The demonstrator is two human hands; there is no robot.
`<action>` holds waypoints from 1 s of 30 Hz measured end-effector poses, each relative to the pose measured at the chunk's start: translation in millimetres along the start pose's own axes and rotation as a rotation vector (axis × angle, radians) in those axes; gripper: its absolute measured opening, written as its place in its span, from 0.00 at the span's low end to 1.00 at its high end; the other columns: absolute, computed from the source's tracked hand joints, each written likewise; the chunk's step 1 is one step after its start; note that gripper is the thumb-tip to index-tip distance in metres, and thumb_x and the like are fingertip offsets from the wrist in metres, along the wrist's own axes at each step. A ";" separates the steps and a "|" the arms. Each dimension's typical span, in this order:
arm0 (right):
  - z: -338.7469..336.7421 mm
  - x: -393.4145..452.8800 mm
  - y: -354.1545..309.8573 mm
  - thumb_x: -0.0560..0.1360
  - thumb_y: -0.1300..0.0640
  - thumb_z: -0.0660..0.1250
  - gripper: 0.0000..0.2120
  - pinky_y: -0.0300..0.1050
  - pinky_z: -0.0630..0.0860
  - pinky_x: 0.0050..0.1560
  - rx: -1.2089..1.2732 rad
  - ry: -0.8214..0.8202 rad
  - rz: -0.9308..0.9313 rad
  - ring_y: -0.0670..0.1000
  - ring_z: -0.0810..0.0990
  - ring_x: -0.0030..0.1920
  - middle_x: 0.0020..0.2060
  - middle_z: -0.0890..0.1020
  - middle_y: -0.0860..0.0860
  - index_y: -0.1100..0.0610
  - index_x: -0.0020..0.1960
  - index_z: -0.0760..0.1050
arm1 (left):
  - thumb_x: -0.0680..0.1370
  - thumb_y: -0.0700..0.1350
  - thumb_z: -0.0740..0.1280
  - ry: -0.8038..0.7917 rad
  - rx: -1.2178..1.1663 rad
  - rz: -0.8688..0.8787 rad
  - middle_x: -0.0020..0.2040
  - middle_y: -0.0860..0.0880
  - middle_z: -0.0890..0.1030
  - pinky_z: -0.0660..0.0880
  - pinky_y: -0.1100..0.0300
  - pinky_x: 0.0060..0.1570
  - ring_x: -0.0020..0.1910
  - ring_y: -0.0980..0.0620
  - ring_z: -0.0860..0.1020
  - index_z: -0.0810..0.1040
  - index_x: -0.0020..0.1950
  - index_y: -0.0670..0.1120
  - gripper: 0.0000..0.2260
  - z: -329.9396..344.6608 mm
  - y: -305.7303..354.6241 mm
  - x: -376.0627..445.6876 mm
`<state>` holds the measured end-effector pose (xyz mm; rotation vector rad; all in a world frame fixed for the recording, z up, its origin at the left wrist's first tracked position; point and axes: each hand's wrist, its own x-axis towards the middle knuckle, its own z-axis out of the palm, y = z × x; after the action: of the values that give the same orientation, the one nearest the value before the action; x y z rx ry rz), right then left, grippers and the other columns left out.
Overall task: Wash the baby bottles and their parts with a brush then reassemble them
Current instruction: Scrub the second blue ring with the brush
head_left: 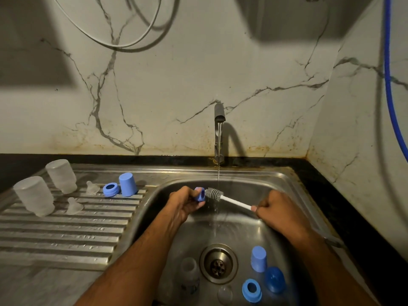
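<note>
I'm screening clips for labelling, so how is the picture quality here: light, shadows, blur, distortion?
Head view: dim and warm, with big soft shadows on the wall and one behind the tap; straight counter edges bow from the wide lens; the left hand, ring and brush are fairly sharp at centre; the parts by the drain near the bottom edge are smeared; slight glare on the drainboard.

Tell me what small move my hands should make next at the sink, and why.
Probably push the brush into the blue ring and twist. The left hand holds the ring with its opening facing the bristles, the right hand holds the handle, and the head sits just outside the opening, under the running water.
</note>
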<state>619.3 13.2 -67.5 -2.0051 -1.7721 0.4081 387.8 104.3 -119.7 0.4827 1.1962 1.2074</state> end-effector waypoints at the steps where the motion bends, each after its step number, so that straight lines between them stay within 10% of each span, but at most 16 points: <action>1: 0.8 -0.5 -1.3 0.76 0.46 0.71 0.12 0.47 0.78 0.49 -0.024 -0.002 -0.014 0.46 0.78 0.39 0.35 0.80 0.50 0.53 0.39 0.78 | 0.76 0.27 0.61 -0.010 0.020 -0.009 0.49 0.35 0.81 0.80 0.47 0.49 0.49 0.39 0.81 0.79 0.53 0.33 0.10 1.4 0.0 -1.3; 21: 1.5 6.2 -9.9 0.77 0.48 0.71 0.13 0.45 0.75 0.43 -0.087 -0.059 -0.030 0.51 0.80 0.40 0.36 0.80 0.52 0.54 0.38 0.75 | 0.78 0.27 0.62 -0.036 0.228 0.137 0.51 0.38 0.80 0.83 0.57 0.35 0.44 0.45 0.81 0.82 0.47 0.41 0.12 14.0 1.7 -9.6; 30: 6.4 6.3 -2.8 0.75 0.45 0.72 0.11 0.39 0.69 0.33 -0.268 0.081 -0.130 0.44 0.76 0.35 0.31 0.77 0.45 0.52 0.40 0.81 | 0.76 0.22 0.57 -0.129 0.383 0.102 0.52 0.40 0.80 0.82 0.62 0.34 0.44 0.47 0.79 0.80 0.61 0.36 0.20 12.7 2.6 -18.8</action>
<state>614.6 20.5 -71.3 -2.0323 -1.9784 0.0481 399.9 92.1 -104.6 0.9030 1.3076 1.0152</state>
